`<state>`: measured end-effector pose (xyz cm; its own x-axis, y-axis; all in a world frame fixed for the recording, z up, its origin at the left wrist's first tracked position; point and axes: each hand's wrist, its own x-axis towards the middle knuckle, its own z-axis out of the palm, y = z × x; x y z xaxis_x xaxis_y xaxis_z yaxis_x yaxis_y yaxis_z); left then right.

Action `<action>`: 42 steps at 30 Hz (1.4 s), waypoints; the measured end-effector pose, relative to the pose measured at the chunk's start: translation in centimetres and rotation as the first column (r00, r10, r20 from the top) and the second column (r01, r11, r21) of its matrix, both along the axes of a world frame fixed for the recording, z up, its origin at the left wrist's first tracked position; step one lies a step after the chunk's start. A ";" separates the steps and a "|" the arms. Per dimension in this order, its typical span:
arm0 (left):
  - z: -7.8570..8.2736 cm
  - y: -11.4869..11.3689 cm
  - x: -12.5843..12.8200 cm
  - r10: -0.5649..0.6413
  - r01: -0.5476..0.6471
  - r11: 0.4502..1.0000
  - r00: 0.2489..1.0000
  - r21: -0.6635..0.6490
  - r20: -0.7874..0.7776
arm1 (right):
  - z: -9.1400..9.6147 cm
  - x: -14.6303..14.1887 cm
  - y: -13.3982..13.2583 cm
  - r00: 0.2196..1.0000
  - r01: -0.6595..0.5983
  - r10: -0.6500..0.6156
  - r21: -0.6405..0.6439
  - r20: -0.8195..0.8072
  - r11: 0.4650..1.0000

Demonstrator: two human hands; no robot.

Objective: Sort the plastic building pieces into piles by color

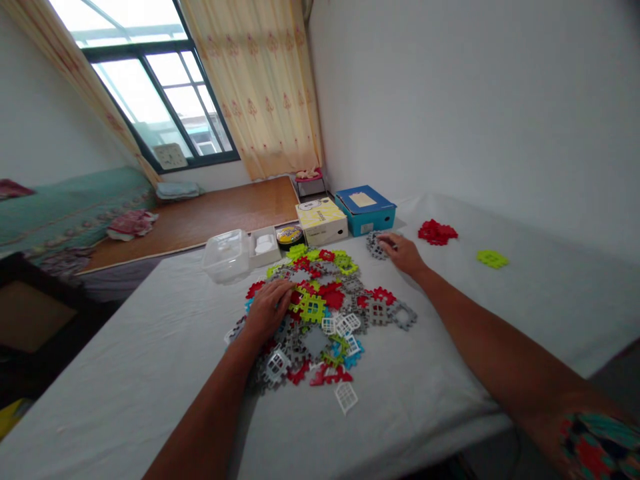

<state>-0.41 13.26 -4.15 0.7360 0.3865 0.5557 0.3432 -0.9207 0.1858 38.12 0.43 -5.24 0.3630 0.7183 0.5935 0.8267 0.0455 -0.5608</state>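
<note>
We judge sorting: right hand (404, 253) touches grey pieces (374, 246), left hand (270, 303) the pile (315, 341). Both grips unclear; next needs steady placing.

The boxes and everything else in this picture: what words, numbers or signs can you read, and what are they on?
None can be read for sure.
Yellow-and-white box: dark lettering, too small and blurred.
Blue box: pale labels, any print too small.
Round tin: blurred markings.
Pale square thing by the window: faint marks, too blurred.
</note>
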 end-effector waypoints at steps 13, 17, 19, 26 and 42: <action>0.2 -0.2 0.1 0.005 -0.005 1.000 1.000 -0.024 0.000 | -2.1 -4.5 1.3 0.825 -0.467 0.519 -0.246 0.225 0.849; 0.3 -0.2 0.1 -0.003 0.003 0.999 1.000 -0.033 0.000 | -1.1 -4.9 0.7 0.832 -0.488 0.519 -0.185 0.195 0.853; 0.2 -0.1 0.1 -0.003 0.002 0.999 1.000 -0.038 -0.006 | -0.6 -5.1 0.6 0.858 -0.463 0.481 -0.135 0.180 0.876; 0.0 0.2 0.0 -0.010 0.010 0.999 1.000 -0.048 0.001 | 0.1 -3.1 0.4 0.992 -0.121 0.121 -0.037 0.019 0.992; 0.3 0.2 0.4 -0.010 0.013 0.994 0.999 -0.104 0.032 | -0.2 8.8 -7.4 0.695 0.503 -0.471 -0.100 -0.543 0.858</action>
<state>-0.02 13.42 -3.87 0.7236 0.4351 0.5358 0.3252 -0.8996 0.2914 46.93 -7.01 -5.42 0.9186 0.3246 0.2255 0.3096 -0.2363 -0.9210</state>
